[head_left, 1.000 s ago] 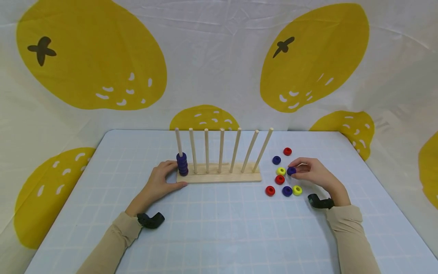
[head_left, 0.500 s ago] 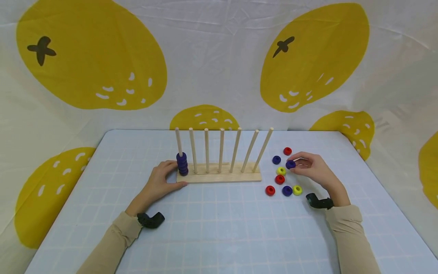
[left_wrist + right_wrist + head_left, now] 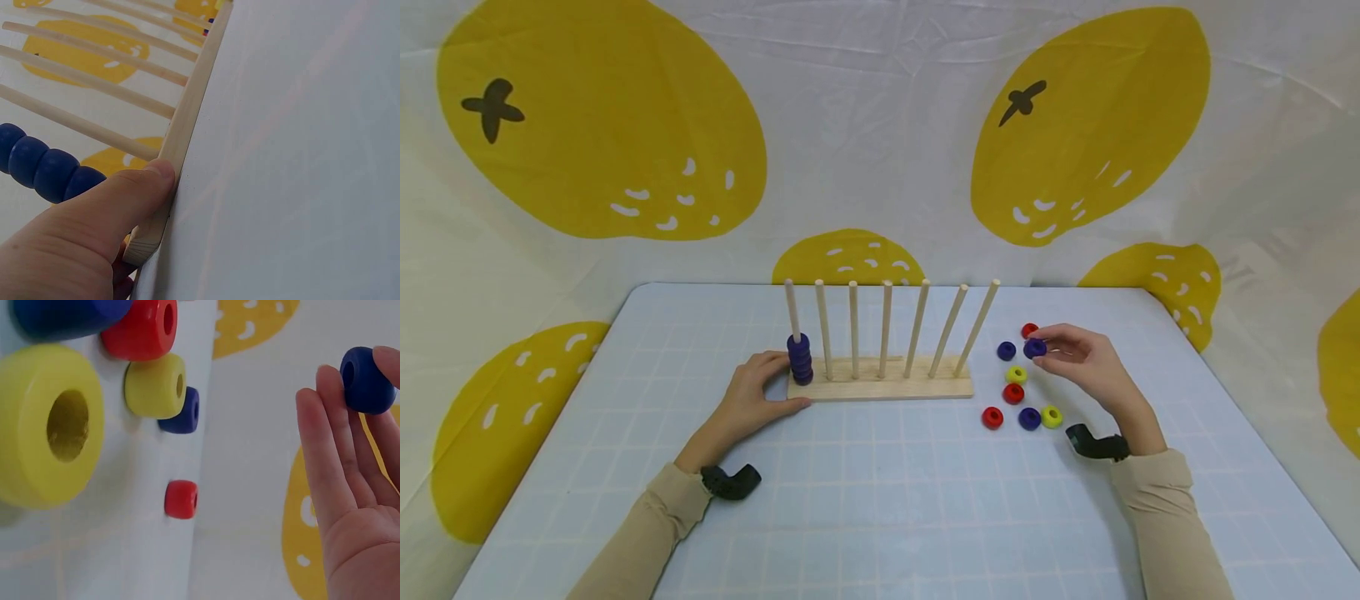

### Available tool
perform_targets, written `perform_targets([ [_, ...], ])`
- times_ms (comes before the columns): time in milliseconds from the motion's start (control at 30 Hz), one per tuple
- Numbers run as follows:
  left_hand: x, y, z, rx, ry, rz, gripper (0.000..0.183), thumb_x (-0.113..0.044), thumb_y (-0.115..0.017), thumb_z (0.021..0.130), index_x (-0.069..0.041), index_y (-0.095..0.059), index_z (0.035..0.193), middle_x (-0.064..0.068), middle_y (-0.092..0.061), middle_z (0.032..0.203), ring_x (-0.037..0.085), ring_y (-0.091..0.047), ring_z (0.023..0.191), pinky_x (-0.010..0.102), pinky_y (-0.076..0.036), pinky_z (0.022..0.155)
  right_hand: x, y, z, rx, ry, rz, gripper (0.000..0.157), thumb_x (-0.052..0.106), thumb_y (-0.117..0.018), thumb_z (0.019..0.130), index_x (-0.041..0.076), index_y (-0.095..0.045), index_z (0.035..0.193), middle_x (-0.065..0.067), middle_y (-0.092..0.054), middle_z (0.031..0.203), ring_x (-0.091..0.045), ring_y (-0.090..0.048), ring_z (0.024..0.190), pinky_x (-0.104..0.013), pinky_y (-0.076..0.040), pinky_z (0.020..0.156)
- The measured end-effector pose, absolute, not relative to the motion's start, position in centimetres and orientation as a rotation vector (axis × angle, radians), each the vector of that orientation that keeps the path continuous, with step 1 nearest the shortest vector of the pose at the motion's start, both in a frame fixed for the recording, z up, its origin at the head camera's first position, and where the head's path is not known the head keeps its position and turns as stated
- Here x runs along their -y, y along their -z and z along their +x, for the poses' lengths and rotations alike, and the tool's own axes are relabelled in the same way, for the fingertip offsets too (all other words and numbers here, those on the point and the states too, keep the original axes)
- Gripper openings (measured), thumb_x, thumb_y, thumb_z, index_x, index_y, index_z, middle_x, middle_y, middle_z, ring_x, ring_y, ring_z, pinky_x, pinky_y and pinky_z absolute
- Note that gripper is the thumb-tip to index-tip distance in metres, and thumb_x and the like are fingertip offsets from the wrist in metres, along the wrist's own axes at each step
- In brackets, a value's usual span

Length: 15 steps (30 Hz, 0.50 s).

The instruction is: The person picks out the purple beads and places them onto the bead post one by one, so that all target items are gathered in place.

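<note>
Head camera first, and I've got both of the person's hands on screen. The left hand (image 3: 741, 400) grips the left end of the wooden rack (image 3: 880, 389), thumb (image 3: 788, 407) at the front edge, fingers round towards the back, right by the stack of blue beads (image 3: 800, 362) on the leftmost peg (image 3: 792, 310). Over on the right, the right hand (image 3: 1096, 368) pinches a single blue bead (image 3: 1034, 348) between thumb and fingertips. Around it on the table (image 3: 880, 500) I count three red beads (image 3: 1013, 393), two loose blue beads (image 3: 1030, 418) and two yellow beads (image 3: 1052, 417).

Cutting to the left wrist: the thumb presses along the rack's edge, stack just beyond. The other fingers are mostly hidden; I can't tell how far they bend.

Right wrist now: there's that single blue bead at the fingertips, clear of the table, hole showing. Two nearer fingers (image 3: 328, 459) stretch out long, side by side. One yellow bead looms large on the left, with a red one sitting apart lower down.
</note>
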State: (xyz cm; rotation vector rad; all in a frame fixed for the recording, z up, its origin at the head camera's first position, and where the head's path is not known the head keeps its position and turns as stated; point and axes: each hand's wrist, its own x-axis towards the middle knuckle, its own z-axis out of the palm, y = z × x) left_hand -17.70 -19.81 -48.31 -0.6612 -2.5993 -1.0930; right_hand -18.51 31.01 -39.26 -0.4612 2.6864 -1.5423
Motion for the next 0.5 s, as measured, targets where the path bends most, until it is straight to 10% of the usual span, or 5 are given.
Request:
perform_targets([
  [500, 19.8, 48.3, -17.7, 2.61, 1.09, -0.662, 0.065, -0.028, -0.09, 0.072, -0.002, -0.065, 0.126, 0.013, -0.061, 0.126, 0.035, -0.052, 0.119, 0.058, -0.036, 0.095, -29.3, 37.9, -17.9, -2.595, 1.757, -0.489, 0.032, 0.005, -0.068, 0.094, -0.004, -0.061, 0.124, -0.005, -0.065, 0.12, -0.012, -0.065, 0.107, -0.023, -0.054, 0.085],
])
